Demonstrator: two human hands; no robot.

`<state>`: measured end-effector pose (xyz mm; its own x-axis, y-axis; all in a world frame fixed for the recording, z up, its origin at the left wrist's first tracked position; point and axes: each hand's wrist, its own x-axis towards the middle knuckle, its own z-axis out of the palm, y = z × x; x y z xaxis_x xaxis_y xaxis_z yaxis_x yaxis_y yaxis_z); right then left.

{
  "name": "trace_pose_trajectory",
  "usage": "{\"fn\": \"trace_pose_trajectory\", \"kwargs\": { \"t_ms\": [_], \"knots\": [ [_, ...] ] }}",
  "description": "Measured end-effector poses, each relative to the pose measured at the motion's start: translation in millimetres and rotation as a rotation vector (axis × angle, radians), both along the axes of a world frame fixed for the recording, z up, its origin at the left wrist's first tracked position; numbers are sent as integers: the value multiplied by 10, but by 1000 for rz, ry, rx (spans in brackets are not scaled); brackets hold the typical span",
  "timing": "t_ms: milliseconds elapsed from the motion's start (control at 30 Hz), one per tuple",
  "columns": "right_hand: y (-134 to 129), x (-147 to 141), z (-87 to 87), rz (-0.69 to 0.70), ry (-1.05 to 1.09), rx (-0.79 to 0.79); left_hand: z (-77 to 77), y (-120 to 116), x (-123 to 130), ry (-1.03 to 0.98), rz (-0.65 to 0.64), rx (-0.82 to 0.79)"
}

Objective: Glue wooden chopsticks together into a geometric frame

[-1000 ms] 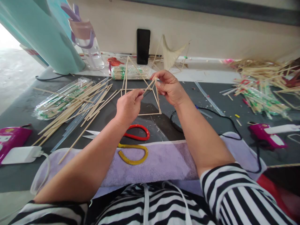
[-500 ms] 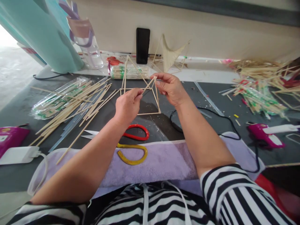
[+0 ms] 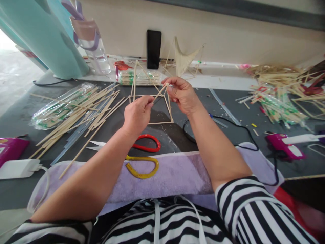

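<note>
— At the far left of the dark table (image 3: 20, 118), what lay there?

— A magenta glue gun (image 3: 10, 149) sat above a white charger (image 3: 17, 168), both near the edge. Just right of them a loose spread of bamboo sticks (image 3: 83, 112) fanned over clear packets, with a teal shape (image 3: 43, 37) and a clear water bottle (image 3: 95, 51) behind.

— And the left hand?

— The left hand (image 3: 137, 115) was raised over the table, thumb and forefinger pinched together on a short stick at the near corner of the stick frame (image 3: 152, 98).

— Where was that frame?

— It was held between both hands, above the table's middle. Its lower square outline looked to sit near or on the surface; whether it touched, I could not tell. Slanting sticks rose from it to a peak.

— What lay below the hands?

— Scissors with a red handle (image 3: 149, 144) and a yellow handle (image 3: 142, 167) lay partly on a lilac towel (image 3: 177, 176) at the near edge.

— The right hand?

— The right hand (image 3: 182, 95) had its fingertips closed on the frame's upper joint, where the sticks met. Behind stood a black phone (image 3: 153, 49) leaning on the wall, and a fan-shaped stick model (image 3: 184, 61).

— Farther right?

— A black cable (image 3: 241, 127) curved over the table, a second magenta glue gun (image 3: 286, 144) lay beyond it, and a heap of sticks (image 3: 281, 91) filled the far right.
</note>
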<state>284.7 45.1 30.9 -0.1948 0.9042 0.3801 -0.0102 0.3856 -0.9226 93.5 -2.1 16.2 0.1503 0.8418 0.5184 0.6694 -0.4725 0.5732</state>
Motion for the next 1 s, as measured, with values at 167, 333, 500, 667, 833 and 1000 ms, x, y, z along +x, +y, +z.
{"fn": "trace_pose_trajectory", "kwargs": {
  "t_ms": [167, 333, 500, 667, 833, 1000],
  "knots": [
    [-17, -33, 5, -29, 2, -5, -14, 14, 1, -14, -3, -4],
    [-18, -60, 9, -29, 24, -2, -19, 16, -1, -29, -11, -8],
    [-2, -64, -10, -60, -10, -10, -2, 11, 5, -12, -5, -16],
    [12, -56, -32, -61, -13, -6, -11, 20, 8, -18, -10, -8],
    [12, -53, -27, -54, 0, 1, -23, 26, 8, -29, -10, 3],
    [33, -43, -50, -31, 9, -14, -10, 20, 6, -15, -16, -6]
  ]
}}
